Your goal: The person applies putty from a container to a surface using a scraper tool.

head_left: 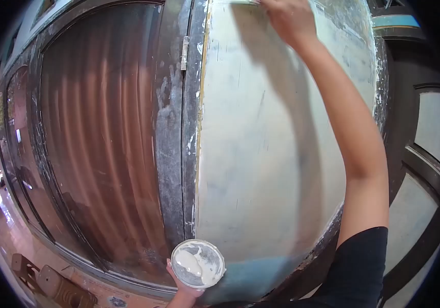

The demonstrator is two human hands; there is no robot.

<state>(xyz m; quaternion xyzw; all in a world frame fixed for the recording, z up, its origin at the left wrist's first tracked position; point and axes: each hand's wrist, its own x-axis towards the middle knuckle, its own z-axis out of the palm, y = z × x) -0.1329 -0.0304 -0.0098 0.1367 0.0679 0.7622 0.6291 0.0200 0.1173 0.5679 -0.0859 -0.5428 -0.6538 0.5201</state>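
My left hand [191, 292] is wrapped round a small round tub [210, 251] at the bottom of the view. Thick white paste [188, 263] lies inside it and is smeared along its rim. High up, at the top edge of the view, my right hand [293, 20] is closed against the upper part of a whitish coated panel [245, 169]. Its fingertips are partly cut off by the frame, and I cannot tell what they grip. The arm's shadow runs down the panel, which shows uneven patches and a few dark scratches.
Left of the panel stands a dark, paint-spotted frame [170, 143] with a metal hinge [184, 53]. Beyond it, a glass pane shows brown curtains [102, 133]. Brown plastic stools [58, 285] sit on the floor at lower left. A dark panelled door [402, 92] is at right.
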